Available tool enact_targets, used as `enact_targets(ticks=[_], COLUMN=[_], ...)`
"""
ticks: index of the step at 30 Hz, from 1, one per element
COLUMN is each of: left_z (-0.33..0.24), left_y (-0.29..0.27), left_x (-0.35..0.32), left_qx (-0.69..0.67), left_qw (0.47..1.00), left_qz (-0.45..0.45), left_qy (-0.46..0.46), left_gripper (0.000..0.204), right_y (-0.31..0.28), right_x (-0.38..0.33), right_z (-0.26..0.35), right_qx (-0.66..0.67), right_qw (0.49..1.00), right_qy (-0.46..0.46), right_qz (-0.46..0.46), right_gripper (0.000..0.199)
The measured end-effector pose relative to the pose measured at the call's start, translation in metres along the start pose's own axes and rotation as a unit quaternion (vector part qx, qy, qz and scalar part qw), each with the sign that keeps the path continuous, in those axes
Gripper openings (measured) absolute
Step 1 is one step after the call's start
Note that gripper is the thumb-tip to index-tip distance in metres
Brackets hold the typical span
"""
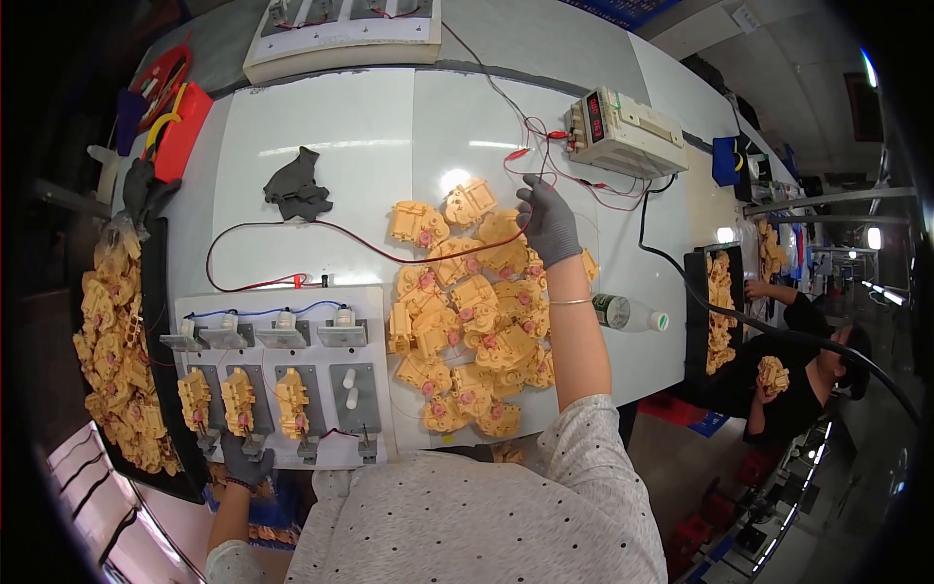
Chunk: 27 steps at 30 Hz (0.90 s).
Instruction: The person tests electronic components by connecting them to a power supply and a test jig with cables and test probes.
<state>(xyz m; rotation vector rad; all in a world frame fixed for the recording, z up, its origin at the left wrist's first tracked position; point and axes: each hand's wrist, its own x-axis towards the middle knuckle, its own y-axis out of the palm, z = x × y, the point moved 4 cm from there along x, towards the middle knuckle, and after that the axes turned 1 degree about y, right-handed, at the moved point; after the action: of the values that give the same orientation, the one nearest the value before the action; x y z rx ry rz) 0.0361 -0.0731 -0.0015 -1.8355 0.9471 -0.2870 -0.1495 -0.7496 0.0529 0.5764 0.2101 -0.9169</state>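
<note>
Yellow plastic housings (477,321) fill the middle of the counter (321,136) in the head view, a loose heap right under my right forearm. My right hand (547,222), in a grey glove, reaches to the far edge of that heap, fingers curled down by the housings and a red wire (370,248) that runs off to my left; I cannot tell whether it grips anything. Beyond that hand sits a beige power supply (623,131) with red clip leads trailing toward it. Just right of my forearm lies a clear bottle (628,313) on its side.

My left hand (245,459), also gloved, is down at the near edge of a white test fixture (292,370), fingers closed on a small clamp lever at its front. Just beyond that hand three yellow housings stand in the fixture's grey slots, and the fourth slot to the right holds only two white pegs. Left of that hand a black tray (161,292) is piled with more yellow housings. Far beyond it, a dark glove (297,187) lies flat on the counter.

At far right another person holds a yellow housing beside a second tray.
</note>
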Motion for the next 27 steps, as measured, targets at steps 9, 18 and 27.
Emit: enact_targets(ticks=[9, 18, 27], left_z=[0.017, 0.022, 0.007], left_y=[0.004, 0.009, 0.002], left_x=[-0.009, -0.008, 0.0], left_qx=[0.011, -0.012, 0.01], left_qw=[0.999, 0.996, 0.997], left_qz=[0.053, 0.08, 0.076], left_qy=[-0.006, -0.043, -0.005], left_gripper=[0.08, 0.082, 0.082], right_y=[0.061, 0.081, 0.078], right_x=[0.061, 0.125, 0.083], right_z=[0.028, 0.02, -0.055], right_qx=[-0.129, -0.08, -0.278], right_qw=[0.987, 0.987, 0.96], right_qy=[-0.049, -0.114, 0.005], right_qz=[-0.086, -0.085, -0.031], right_gripper=[0.021, 0.024, 0.056])
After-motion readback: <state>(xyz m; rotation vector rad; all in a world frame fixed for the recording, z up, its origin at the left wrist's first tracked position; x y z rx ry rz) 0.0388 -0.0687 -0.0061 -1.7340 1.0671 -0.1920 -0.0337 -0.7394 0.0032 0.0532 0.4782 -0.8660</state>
